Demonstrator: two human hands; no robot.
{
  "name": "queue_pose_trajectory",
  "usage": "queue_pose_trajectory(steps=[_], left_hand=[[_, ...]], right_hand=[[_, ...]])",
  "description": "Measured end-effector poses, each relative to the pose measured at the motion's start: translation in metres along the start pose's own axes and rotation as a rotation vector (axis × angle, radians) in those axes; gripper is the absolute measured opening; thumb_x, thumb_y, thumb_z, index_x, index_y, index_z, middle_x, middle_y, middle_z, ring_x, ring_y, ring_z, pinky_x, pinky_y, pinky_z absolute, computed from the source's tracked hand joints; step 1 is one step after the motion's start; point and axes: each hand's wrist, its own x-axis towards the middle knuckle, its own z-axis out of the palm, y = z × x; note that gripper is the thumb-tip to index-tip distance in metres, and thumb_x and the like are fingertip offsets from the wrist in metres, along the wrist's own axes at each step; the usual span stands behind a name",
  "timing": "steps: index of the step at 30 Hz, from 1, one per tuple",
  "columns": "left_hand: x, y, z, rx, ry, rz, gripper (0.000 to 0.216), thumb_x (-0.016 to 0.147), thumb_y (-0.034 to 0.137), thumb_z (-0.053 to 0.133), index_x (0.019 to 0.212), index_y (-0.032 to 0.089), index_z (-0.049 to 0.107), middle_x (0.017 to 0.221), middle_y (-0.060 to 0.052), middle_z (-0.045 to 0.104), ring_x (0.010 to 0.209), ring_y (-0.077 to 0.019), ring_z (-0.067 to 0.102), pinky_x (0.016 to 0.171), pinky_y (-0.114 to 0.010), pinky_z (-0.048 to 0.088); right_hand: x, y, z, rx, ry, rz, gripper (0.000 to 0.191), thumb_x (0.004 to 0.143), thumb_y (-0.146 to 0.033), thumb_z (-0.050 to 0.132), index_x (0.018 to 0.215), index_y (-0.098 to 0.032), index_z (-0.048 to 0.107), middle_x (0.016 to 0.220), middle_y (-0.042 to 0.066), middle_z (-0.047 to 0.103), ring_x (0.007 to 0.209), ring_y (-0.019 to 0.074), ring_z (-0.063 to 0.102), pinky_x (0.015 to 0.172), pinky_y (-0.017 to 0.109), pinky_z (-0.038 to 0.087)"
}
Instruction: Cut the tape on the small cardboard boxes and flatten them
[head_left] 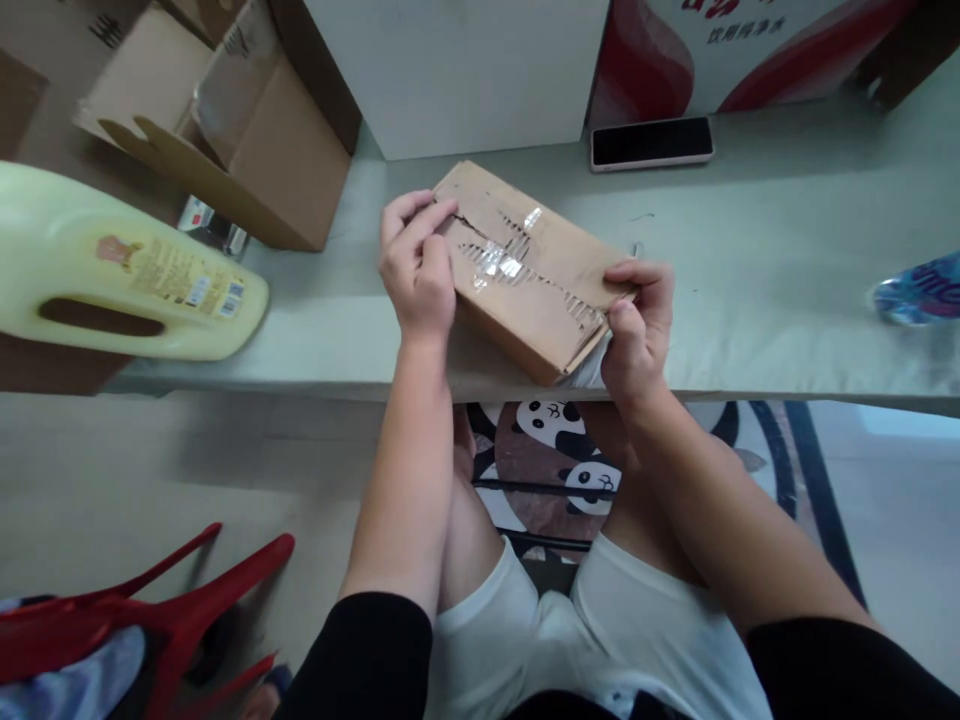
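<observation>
A flat brown cardboard package [540, 290] lies at the near edge of the pale table [750, 280], its top torn open along a jagged strip with bits of clear tape. My left hand [416, 265] pinches the torn flap at the package's far left corner. My right hand [637, 325] grips the near right end, where something white shows inside the package.
A black phone [651, 142] lies behind the package. An open cardboard box [247, 130] and a large pale yellow jug [112, 270] are at the left, a plastic bottle [919, 290] at the right edge. A red plastic chair [165, 610] stands on the floor at lower left.
</observation>
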Motion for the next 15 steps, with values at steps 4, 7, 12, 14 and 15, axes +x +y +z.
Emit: queue_pose_trajectory(steps=[4, 7, 12, 14, 15], left_hand=[[-0.002, 0.004, -0.004, 0.087, 0.001, 0.003, 0.034, 0.085, 0.019, 0.048, 0.104, 0.026, 0.075, 0.126, -0.005, 0.064, 0.131, -0.0246, 0.054, 0.12, -0.039, 0.039], [-0.002, 0.007, -0.003, 0.105, 0.028, 0.026, 0.037, 0.083, 0.018, 0.045, 0.103, 0.025, 0.076, 0.123, -0.006, 0.064, 0.127, -0.0246, 0.057, 0.118, -0.041, 0.04], [0.003, 0.012, -0.007, 0.135, 0.062, -0.009, 0.042, 0.081, 0.017, 0.04, 0.1, 0.021, 0.077, 0.117, -0.006, 0.066, 0.12, -0.0228, 0.061, 0.115, -0.041, 0.044], [0.007, 0.008, -0.016, 0.161, 0.078, -0.039, 0.041, 0.082, 0.017, 0.038, 0.1, 0.02, 0.075, 0.118, -0.006, 0.068, 0.122, -0.0219, 0.06, 0.115, -0.04, 0.043], [0.011, 0.003, -0.022, 0.173, 0.079, -0.049, 0.04, 0.083, 0.018, 0.037, 0.099, 0.019, 0.074, 0.118, -0.007, 0.068, 0.124, -0.0219, 0.058, 0.117, -0.041, 0.041]], right_hand=[[-0.004, 0.005, 0.009, -0.026, 0.063, 0.002, 0.037, 0.095, -0.058, 0.039, 0.118, -0.031, 0.049, 0.112, 0.007, 0.055, 0.108, 0.0278, 0.06, 0.095, 0.051, 0.051], [-0.01, 0.014, 0.01, 0.057, 0.062, 0.066, 0.057, 0.093, -0.067, 0.036, 0.14, -0.033, 0.037, 0.118, 0.008, 0.056, 0.104, 0.0278, 0.062, 0.091, 0.052, 0.053], [-0.016, 0.024, -0.003, 0.078, -0.028, 0.196, 0.04, 0.099, -0.051, 0.04, 0.131, -0.03, 0.052, 0.128, 0.007, 0.059, 0.118, 0.0272, 0.059, 0.102, 0.051, 0.048], [-0.015, 0.023, -0.007, 0.076, -0.065, 0.255, 0.036, 0.099, -0.047, 0.044, 0.128, -0.028, 0.054, 0.125, 0.008, 0.063, 0.116, 0.0257, 0.061, 0.101, 0.049, 0.05], [-0.015, 0.022, -0.008, 0.073, -0.081, 0.291, 0.036, 0.098, -0.045, 0.046, 0.128, -0.026, 0.054, 0.126, 0.008, 0.063, 0.116, 0.0254, 0.062, 0.102, 0.049, 0.051]])
